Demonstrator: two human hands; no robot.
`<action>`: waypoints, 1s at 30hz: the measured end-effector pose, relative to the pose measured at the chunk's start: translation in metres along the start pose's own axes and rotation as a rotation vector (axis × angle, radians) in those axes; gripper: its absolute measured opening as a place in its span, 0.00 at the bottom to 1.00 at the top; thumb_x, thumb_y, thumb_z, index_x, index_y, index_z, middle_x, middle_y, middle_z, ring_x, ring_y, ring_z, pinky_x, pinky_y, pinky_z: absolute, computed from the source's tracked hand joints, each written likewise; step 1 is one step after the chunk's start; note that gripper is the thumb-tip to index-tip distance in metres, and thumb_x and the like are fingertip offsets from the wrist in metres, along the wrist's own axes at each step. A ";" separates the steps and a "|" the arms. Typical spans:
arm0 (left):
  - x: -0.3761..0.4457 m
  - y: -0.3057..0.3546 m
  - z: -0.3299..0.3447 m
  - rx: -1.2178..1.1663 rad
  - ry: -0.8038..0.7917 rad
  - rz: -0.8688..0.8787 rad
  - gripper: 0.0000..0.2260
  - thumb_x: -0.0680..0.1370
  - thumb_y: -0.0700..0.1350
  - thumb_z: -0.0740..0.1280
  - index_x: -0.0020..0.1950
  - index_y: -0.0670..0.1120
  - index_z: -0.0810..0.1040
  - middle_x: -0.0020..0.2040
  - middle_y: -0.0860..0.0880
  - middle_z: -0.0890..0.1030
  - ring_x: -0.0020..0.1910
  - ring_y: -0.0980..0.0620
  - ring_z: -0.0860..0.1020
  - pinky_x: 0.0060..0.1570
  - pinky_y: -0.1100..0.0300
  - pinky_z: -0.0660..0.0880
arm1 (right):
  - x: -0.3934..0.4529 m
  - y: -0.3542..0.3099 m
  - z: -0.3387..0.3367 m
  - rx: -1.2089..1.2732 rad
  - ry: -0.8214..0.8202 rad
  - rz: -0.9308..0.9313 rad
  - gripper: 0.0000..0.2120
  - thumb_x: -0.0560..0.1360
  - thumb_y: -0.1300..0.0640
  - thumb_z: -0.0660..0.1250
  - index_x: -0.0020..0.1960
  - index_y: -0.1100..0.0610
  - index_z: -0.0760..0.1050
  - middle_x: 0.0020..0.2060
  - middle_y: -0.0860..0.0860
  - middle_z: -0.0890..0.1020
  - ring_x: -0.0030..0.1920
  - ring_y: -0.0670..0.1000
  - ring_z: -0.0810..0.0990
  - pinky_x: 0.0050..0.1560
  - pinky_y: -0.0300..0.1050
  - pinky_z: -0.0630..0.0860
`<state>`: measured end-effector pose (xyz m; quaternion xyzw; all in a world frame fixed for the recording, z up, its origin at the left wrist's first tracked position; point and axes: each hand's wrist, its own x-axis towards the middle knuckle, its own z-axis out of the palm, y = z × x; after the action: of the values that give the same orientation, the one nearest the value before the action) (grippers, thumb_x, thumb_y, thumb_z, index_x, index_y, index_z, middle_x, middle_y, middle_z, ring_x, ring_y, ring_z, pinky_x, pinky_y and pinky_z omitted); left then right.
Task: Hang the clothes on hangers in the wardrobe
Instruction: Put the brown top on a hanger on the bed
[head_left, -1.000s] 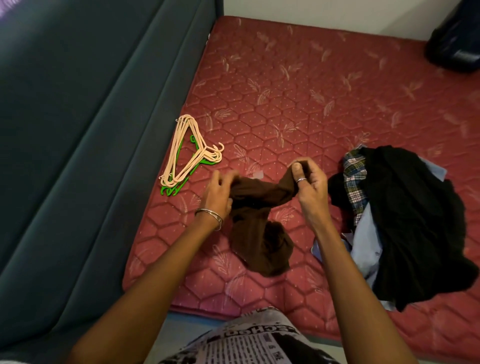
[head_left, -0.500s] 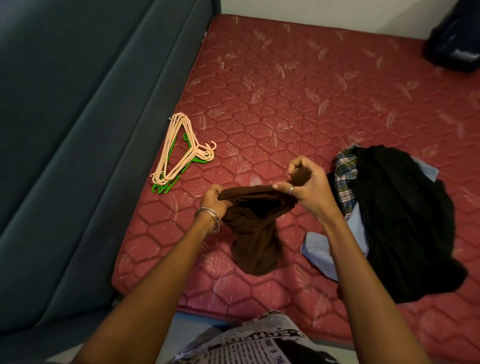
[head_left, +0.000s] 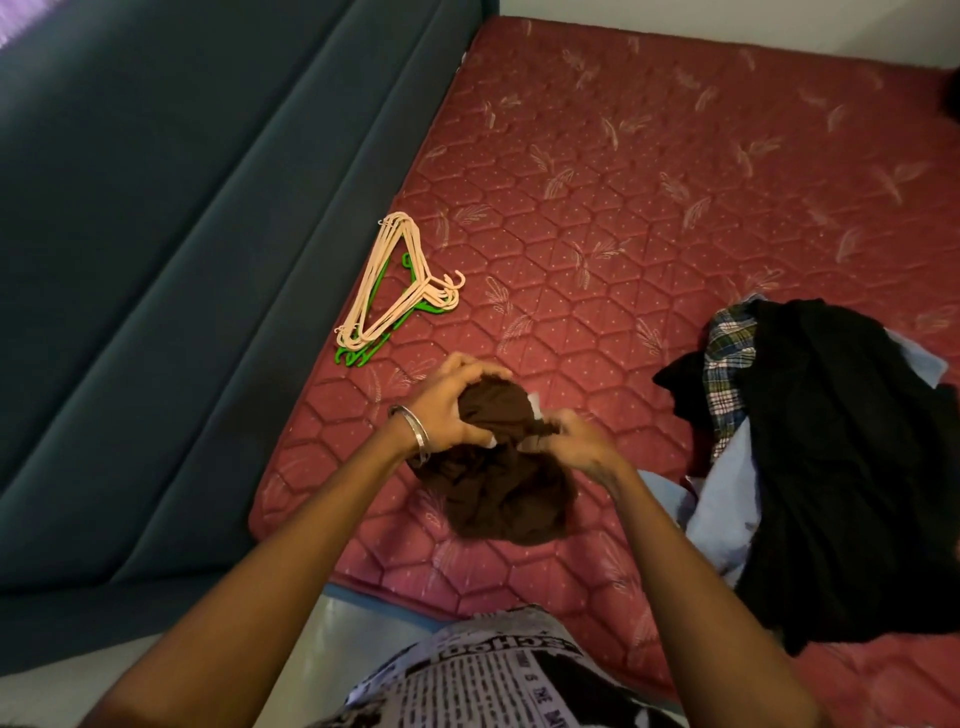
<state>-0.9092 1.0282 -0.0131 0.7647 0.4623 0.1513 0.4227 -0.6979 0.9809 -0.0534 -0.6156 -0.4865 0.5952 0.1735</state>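
Both hands bunch up a brown cloth (head_left: 498, 478) near the front of the red mattress (head_left: 649, 197). The left hand (head_left: 447, 410) grips its top. The right hand (head_left: 576, 447), blurred, pinches it. Hangers (head_left: 395, 291) lie far left. A clothes pile (head_left: 831, 457) lies right. The print on the person's shirt (head_left: 493, 675) is too small to read.

Loads of open mattress (head_left: 675, 171) up toward the far wall, nothing lying on it there. The hangers (head_left: 395, 291) sit near the left edge, right by the blue panel (head_left: 182, 260) that walls off that side. The clothes pile (head_left: 831, 441) blocks the right, with a clear strip between it and the hangers.
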 end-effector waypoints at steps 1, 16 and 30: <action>-0.003 -0.007 -0.002 0.077 -0.058 -0.077 0.46 0.57 0.47 0.81 0.71 0.58 0.65 0.64 0.46 0.68 0.63 0.49 0.68 0.63 0.59 0.67 | 0.002 -0.002 -0.003 0.012 0.064 -0.019 0.06 0.72 0.64 0.70 0.40 0.54 0.79 0.37 0.48 0.80 0.40 0.47 0.78 0.42 0.42 0.73; -0.018 0.005 -0.011 -0.536 -0.240 -0.262 0.20 0.62 0.48 0.77 0.51 0.46 0.77 0.45 0.57 0.82 0.45 0.62 0.78 0.48 0.67 0.75 | -0.026 -0.086 -0.043 -0.414 0.745 -0.562 0.07 0.73 0.57 0.60 0.47 0.59 0.65 0.35 0.52 0.71 0.35 0.54 0.69 0.36 0.45 0.60; 0.000 0.039 -0.022 0.515 0.988 -0.237 0.13 0.62 0.38 0.67 0.45 0.42 0.73 0.46 0.40 0.76 0.44 0.40 0.75 0.41 0.51 0.70 | -0.036 -0.089 -0.075 -0.859 0.968 -0.497 0.16 0.63 0.72 0.66 0.50 0.63 0.72 0.47 0.61 0.76 0.48 0.62 0.74 0.41 0.49 0.67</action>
<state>-0.9001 1.0309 0.0302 0.6242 0.7099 0.3249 -0.0297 -0.6591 1.0206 0.0547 -0.6963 -0.6736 -0.0491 0.2428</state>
